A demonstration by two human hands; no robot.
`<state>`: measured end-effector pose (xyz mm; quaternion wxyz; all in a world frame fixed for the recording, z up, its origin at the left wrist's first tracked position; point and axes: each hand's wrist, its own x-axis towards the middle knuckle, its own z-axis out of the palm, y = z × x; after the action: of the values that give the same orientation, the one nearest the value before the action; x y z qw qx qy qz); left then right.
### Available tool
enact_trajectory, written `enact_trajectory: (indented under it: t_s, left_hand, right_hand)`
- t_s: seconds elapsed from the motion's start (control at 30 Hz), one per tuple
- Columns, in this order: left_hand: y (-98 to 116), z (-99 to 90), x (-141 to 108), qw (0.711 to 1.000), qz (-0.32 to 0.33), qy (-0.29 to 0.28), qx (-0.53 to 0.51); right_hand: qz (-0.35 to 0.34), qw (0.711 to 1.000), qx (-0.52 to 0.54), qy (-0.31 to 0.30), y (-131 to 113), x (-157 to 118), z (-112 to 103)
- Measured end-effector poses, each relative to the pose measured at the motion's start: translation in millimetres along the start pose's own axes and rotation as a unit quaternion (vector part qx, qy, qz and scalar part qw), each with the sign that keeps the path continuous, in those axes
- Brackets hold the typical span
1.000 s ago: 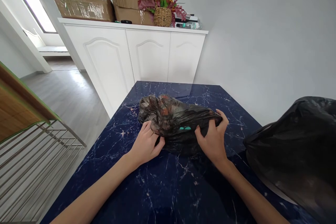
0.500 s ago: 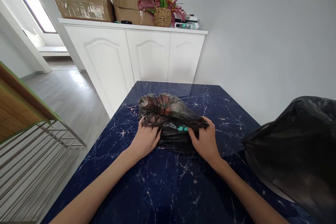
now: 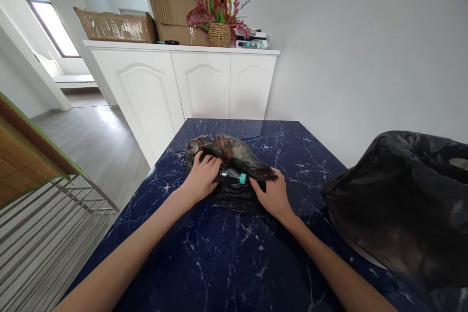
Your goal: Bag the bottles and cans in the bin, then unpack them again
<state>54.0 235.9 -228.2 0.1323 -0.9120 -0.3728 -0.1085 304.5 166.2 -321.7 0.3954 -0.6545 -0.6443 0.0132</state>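
Observation:
A black plastic bag (image 3: pixel 237 200) lies on the dark blue marbled table, its mouth pulled apart toward me. Inside the opening shows a clear plastic bottle (image 3: pixel 231 174) with a teal cap, lying on its side. My left hand (image 3: pixel 202 175) is closed on the bag's left rim, fingertips curled over the bunched film. On the other side my right hand (image 3: pixel 272 192) grips the right end of the rim between thumb and fingers. Reddish contents show faintly through the thin film at the back; I cannot make out what they are.
A larger black bag (image 3: pixel 395 204) stands at the table's (image 3: pixel 234 258) right side. Beyond the far edge is a white cabinet (image 3: pixel 204 83) bearing cardboard boxes (image 3: pixel 117 27) and a wicker flower basket (image 3: pixel 219 34). A metal rack (image 3: pixel 54 234) stands at the left.
My left hand has shifted up over the bag's rim. The opening is wider, and more of the bottle and its teal cap shows. The whole view has tilted slightly upward.

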Motion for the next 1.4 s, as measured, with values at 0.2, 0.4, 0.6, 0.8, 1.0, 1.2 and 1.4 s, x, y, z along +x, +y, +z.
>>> enact_trajectory:
  t_s: [0.2, 0.4, 0.6, 0.8, 1.0, 1.2, 1.4]
  left_hand:
    - [0.1, -44.5, -23.4, 0.974, -0.024, 0.051, -0.221]
    - [-4.6, -81.7, -53.9, 0.803, -0.185, 0.301, -0.48]
    - [-43.6, -82.6, -72.6, 0.701, -0.302, 0.513, -0.393]
    - [-72.6, -49.7, -94.9, 0.732, -0.369, 0.447, -0.36]
    - [-82.1, -28.6, -99.8, 0.753, -0.403, 0.393, -0.342]
    - [-88.0, -16.9, -98.1, 0.755, -0.412, 0.37, -0.351]
    - [-96.1, -10.2, -98.8, 0.76, -0.429, 0.349, -0.34]
  right_hand:
    - [0.002, 1.0, 0.012, 0.002, 3.9, 2.1, 2.1]
    - [-0.001, 0.999, 0.035, 0.02, 5.5, 2.5, 3.8]
    - [-0.012, 0.996, 0.072, 0.047, 2.5, 3.6, -0.5]
    - [-0.003, 0.988, 0.127, 0.093, -10.0, 6.6, -16.9]
    - [0.026, 0.967, 0.182, 0.177, -13.4, 16.2, -42.7]
    - [0.076, 0.939, 0.253, 0.221, -3.7, 24.7, -53.5]
    - [0.117, 0.92, 0.324, 0.186, -8.4, 25.2, -49.1]
